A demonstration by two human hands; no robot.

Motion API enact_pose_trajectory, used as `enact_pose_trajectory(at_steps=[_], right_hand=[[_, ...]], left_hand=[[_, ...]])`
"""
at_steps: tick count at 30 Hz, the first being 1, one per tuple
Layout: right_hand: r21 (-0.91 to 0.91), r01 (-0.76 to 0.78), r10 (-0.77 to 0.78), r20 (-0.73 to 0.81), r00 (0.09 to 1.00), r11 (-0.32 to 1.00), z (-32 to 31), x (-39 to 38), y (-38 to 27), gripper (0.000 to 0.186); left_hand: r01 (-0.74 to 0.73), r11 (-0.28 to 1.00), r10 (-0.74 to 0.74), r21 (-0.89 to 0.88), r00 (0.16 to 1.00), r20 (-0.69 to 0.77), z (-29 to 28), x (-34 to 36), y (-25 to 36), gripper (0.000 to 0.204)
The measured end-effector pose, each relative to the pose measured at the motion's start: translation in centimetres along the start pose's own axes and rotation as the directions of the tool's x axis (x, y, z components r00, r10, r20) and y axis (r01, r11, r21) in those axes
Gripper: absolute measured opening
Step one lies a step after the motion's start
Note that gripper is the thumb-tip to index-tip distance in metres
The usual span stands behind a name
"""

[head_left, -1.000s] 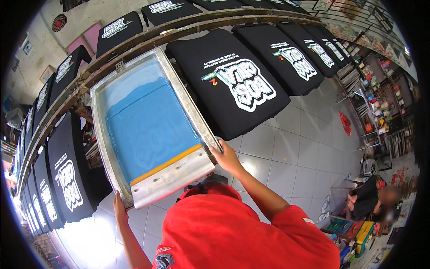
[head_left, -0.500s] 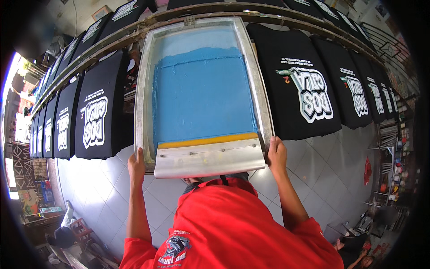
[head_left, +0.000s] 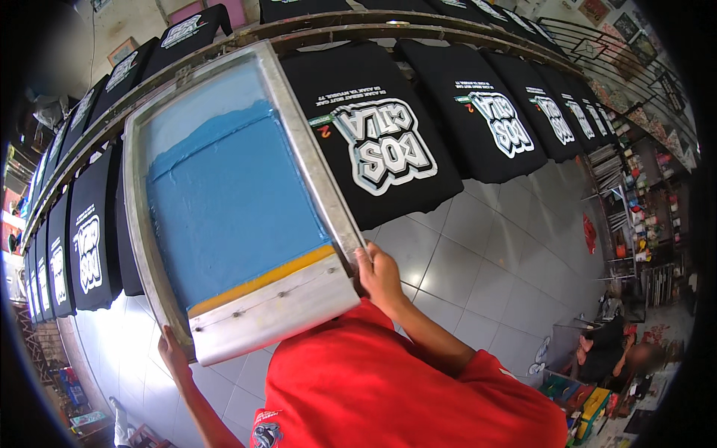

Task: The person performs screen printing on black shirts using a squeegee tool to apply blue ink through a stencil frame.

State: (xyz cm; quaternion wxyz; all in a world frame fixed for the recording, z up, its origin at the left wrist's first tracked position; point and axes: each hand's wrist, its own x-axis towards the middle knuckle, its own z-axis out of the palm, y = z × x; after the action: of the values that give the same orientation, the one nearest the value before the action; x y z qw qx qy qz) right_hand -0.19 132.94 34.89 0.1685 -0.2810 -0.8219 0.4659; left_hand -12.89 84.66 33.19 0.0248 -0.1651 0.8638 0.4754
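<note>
A screen-printing frame (head_left: 305, 149) with pale metal sides lies tilted between my hands, over the row of shirts. Blue ink or emulsion covers most of its mesh (head_left: 231, 201). Across its near end rests a squeegee (head_left: 275, 305) with a yellow blade and a silvery metal holder. My right hand (head_left: 379, 278) is closed on the frame's near right corner. At the near left corner my left hand (head_left: 173, 351) grips the frame's side, its fingers partly hidden. Just right of the frame lies a black shirt (head_left: 373, 134) with a white printed design.
More printed black shirts (head_left: 493, 112) hang over boards along a long rail (head_left: 433, 34), curving away on both sides. Shelves with jars and supplies (head_left: 635, 201) stand at the right. A person (head_left: 609, 351) sits at lower right. Grey tiles (head_left: 478, 246) cover the floor.
The view has turned rightward, so the frame and both hands now appear further left and tilted. The squeegee stays at the near end, and both hands keep their hold.
</note>
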Motion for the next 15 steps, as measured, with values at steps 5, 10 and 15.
enact_pose_trajectory(at_steps=[5, 10, 15], right_hand=[[-0.052, 0.010, -0.006, 0.092, 0.996, 0.999, 7.1, -1.7, -4.3, 0.031], [-0.074, 0.032, -0.022, 0.131, 0.991, 0.997, 13.6, -1.0, -5.9, 0.035], [-0.074, 0.040, -0.029, 0.143, 0.989, 0.996, 18.7, -0.8, -9.1, 0.035]], left_hand=[[0.035, 0.997, -0.037, -0.074, 0.999, -0.028, -5.5, 2.7, -3.2, 0.056], [0.055, 0.998, -0.056, -0.023, 0.998, -0.029, -9.5, 7.0, -7.1, 0.056], [0.038, 0.997, -0.041, -0.067, 0.998, -0.049, -13.0, 10.5, -9.5, 0.055]])
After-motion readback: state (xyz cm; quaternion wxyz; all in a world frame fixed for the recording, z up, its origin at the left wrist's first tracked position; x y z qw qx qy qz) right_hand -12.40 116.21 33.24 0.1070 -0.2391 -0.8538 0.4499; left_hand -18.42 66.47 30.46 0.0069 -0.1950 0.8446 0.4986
